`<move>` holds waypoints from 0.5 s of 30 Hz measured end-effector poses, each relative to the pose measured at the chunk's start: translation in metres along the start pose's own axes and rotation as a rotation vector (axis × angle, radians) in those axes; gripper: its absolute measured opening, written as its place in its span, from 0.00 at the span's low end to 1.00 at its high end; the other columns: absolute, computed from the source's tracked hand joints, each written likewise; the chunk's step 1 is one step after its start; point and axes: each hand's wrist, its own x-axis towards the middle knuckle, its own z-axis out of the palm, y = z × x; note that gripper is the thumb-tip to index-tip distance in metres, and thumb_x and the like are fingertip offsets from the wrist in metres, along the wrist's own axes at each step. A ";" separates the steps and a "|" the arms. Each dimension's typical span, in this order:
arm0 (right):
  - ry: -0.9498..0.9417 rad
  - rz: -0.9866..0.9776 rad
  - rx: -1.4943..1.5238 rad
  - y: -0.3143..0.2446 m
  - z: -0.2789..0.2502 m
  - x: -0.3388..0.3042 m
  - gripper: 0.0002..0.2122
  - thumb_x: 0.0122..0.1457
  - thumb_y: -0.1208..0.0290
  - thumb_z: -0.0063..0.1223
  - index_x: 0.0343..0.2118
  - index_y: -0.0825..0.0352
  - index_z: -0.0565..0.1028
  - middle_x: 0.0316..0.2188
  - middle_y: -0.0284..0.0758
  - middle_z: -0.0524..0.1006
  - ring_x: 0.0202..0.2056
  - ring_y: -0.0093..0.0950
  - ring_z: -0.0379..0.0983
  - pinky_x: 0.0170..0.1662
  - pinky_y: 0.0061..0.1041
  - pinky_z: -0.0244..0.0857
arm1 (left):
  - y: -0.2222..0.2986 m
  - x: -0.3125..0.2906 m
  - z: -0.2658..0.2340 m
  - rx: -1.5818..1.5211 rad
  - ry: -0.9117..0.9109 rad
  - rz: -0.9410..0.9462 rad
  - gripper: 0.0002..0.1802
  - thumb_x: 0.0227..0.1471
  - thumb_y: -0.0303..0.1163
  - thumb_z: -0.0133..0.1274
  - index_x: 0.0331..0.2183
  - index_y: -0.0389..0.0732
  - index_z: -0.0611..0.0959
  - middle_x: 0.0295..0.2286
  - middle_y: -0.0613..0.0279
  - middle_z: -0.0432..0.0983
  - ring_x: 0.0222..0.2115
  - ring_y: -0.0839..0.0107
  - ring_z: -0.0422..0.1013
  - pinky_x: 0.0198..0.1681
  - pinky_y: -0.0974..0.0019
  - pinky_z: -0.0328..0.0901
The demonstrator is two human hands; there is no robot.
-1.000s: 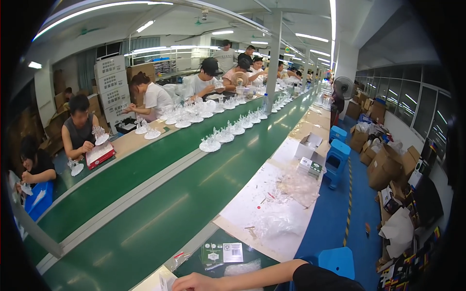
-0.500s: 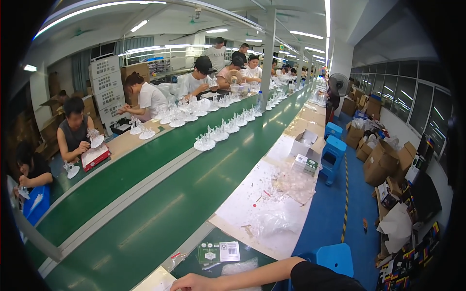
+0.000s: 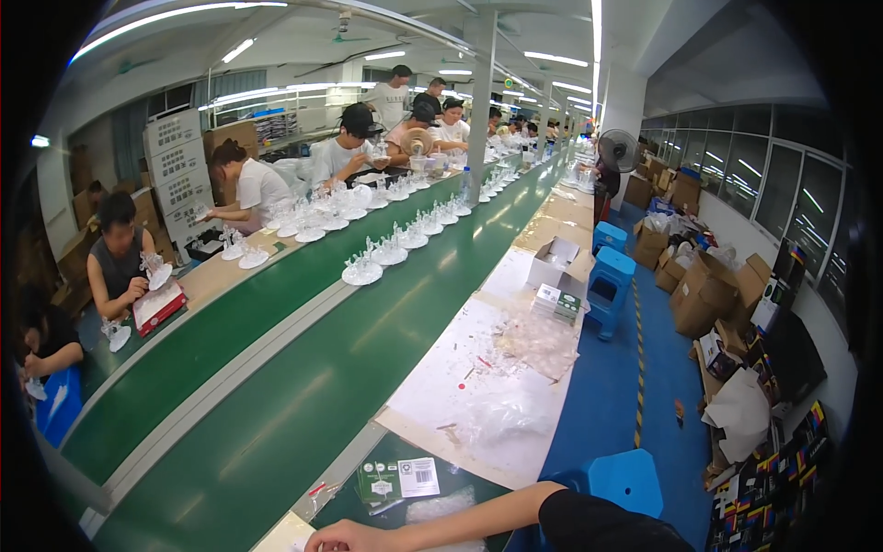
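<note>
My right hand (image 3: 348, 536) rests at the lower edge, beside a pale board (image 3: 292, 532) at the corner of the workbench. Its bare forearm comes in from the right under a black sleeve. The fingers are mostly cut off by the edge of the picture, so their grip is hidden. Just beyond the hand lie green printed cards (image 3: 379, 480), a white label card (image 3: 419, 477) with a barcode, and a clear plastic bag (image 3: 441, 505). My left hand is out of view.
A green conveyor belt (image 3: 303, 391) runs along my left, with a row of clear ornaments on white round bases (image 3: 362, 270). Plastic scraps litter the white bench (image 3: 432, 405). Blue stools (image 3: 625, 483) stand at right. Co-workers sit across the belt; cartons (image 3: 705, 293) line the wall.
The whole view has shifted slightly, so the scene sits a little further left. My right hand stays by the pale board. A seated co-worker across the belt has lowered their head.
</note>
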 end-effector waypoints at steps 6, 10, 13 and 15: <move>-0.149 0.114 -0.023 -0.005 0.001 -0.002 0.05 0.58 0.76 0.49 0.34 0.69 0.76 0.27 0.36 0.79 0.26 0.22 0.77 0.27 0.20 0.69 | -0.055 0.001 0.001 -0.437 -0.044 -0.165 0.38 0.47 0.27 0.58 0.57 0.39 0.60 0.50 0.50 0.61 0.48 0.59 0.63 0.47 0.58 0.65; -0.159 -0.046 -0.271 -0.008 0.002 -0.002 0.05 0.57 0.75 0.50 0.34 0.69 0.75 0.26 0.36 0.79 0.24 0.24 0.77 0.26 0.22 0.67 | -0.041 -0.007 -0.003 -0.235 0.005 0.029 0.27 0.56 0.33 0.51 0.55 0.38 0.63 0.45 0.53 0.68 0.40 0.64 0.68 0.43 0.65 0.66; -0.094 -0.070 -0.290 -0.006 0.004 -0.001 0.06 0.57 0.73 0.51 0.33 0.68 0.75 0.26 0.35 0.79 0.24 0.26 0.77 0.26 0.22 0.68 | -0.017 -0.003 -0.014 -0.171 0.038 -0.149 0.22 0.54 0.22 0.49 0.51 0.32 0.67 0.40 0.55 0.70 0.36 0.73 0.69 0.39 0.72 0.66; -0.054 -0.067 -0.318 -0.001 0.002 -0.002 0.06 0.56 0.73 0.51 0.34 0.68 0.75 0.25 0.35 0.79 0.24 0.25 0.77 0.26 0.22 0.67 | -0.012 0.000 -0.007 -0.228 0.094 -0.150 0.18 0.54 0.22 0.49 0.48 0.32 0.70 0.37 0.56 0.71 0.34 0.74 0.69 0.37 0.73 0.66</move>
